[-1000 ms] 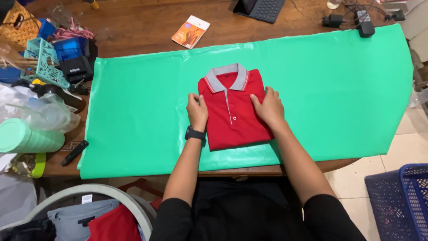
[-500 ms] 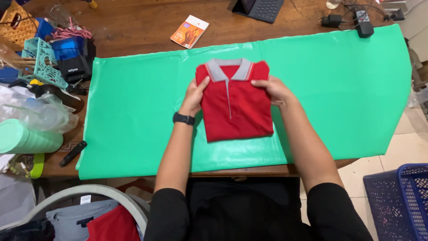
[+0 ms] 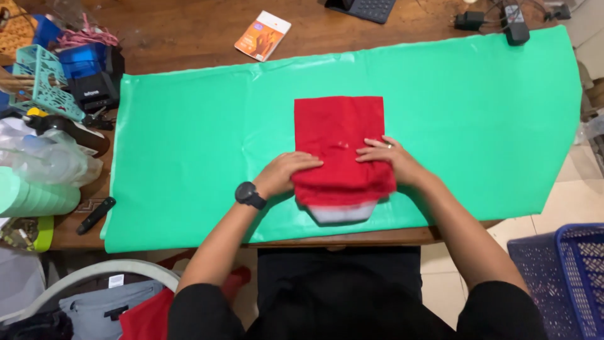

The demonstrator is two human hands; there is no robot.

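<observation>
On the green sheet point(image 3: 189, 157) covering the wooden table point(image 3: 182, 38), a folded red shirt point(image 3: 340, 135) lies near the centre, back side up, with its grey collar point(image 3: 343, 213) showing at the near edge, toward the person. The left hand point(image 3: 290, 174) rests palm-down on the near left part of the shirt, fingers extended flat and pointing right; it presses the fabric rather than clasping it. The right hand point(image 3: 387, 160) lies likewise flat on the near right part, fingers pointing left, with a ring on one finger. The fingertips of both hands are close together over the middle of the shirt but do not appear to touch. A black wristwatch point(image 3: 247, 194) sits on the left wrist.

Surroundings: an orange-and-white booklet point(image 3: 263, 35) lies on bare wood beyond the sheet, well apart from the shirt. A dark keyboard point(image 3: 365, 7) is at the far edge, and a black power adapter with cables point(image 3: 503, 16) at the far right corner. The left end of the table carries clutter: a teal perforated basket point(image 3: 44, 82), a blue box point(image 3: 85, 56), crumpled clear plastic point(image 3: 44, 157) and a black marker point(image 3: 95, 215). A blue laundry basket point(image 3: 566, 277) stands on the floor at the right. Nothing lies on the sheet around the shirt or blocks either hand.
</observation>
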